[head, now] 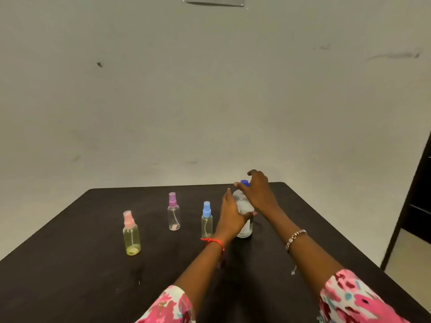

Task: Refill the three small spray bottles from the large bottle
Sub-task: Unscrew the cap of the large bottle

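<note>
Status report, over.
Left hand grips large bottle. Right hand open at blue cap, still on. Pink sprayer, purple sprayer, blue sprayer capped, standing left.

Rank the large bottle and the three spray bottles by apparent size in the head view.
1. large bottle
2. pink-capped spray bottle, though it stands nearest the camera, which may flatter it
3. purple-capped spray bottle and blue-capped spray bottle look alike; not ranked

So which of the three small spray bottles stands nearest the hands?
The blue-capped bottle, just beside the left hand at the large bottle; the purple-capped bottle and the pink-capped bottle stand farther left.
</note>
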A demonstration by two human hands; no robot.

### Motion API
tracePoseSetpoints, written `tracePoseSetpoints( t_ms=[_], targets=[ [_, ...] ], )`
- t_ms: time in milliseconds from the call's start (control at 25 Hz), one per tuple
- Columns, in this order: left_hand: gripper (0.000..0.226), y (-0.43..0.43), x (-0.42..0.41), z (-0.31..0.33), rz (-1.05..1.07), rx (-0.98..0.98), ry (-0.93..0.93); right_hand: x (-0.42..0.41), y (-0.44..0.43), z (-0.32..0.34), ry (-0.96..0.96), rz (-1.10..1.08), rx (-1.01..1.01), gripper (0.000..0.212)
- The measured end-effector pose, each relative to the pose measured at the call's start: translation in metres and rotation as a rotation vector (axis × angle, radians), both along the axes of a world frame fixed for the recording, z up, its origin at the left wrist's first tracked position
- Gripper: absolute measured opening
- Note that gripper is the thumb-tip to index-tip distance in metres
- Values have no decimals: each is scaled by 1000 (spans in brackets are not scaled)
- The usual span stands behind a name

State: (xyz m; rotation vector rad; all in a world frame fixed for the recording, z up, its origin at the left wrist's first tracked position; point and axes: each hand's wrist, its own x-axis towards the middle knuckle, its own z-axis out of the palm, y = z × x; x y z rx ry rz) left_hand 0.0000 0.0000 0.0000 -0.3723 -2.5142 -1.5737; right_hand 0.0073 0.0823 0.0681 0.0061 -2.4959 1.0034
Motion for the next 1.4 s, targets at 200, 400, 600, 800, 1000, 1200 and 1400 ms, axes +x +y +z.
tracePoseSetpoints(
  t_ms=[200,400,600,800,1000,1200,1400],
  targets=[
    [82,16,-23,2,80,136,1,-30,0,17,-92,9,220,27],
    [52,15,-25,-8,116,174,40,-40,5,21,-182,83,303,25],
    [61,16,-26,-11,96,167,43,-37,12,36,-250,172,341,33],
    [58,16,-25,-9,121,143,42,-36,3,30,-252,103,502,33],
    [65,18,-24,-8,123,103,0,-40,3,36,-334,169,543,27],
    [58,16,-23,-9,114,124,40,-35,1,29,-218,74,583,31],
    [63,17,-24,-8,113,97,8,-42,3,36,-338,173,568,29]
  ],
)
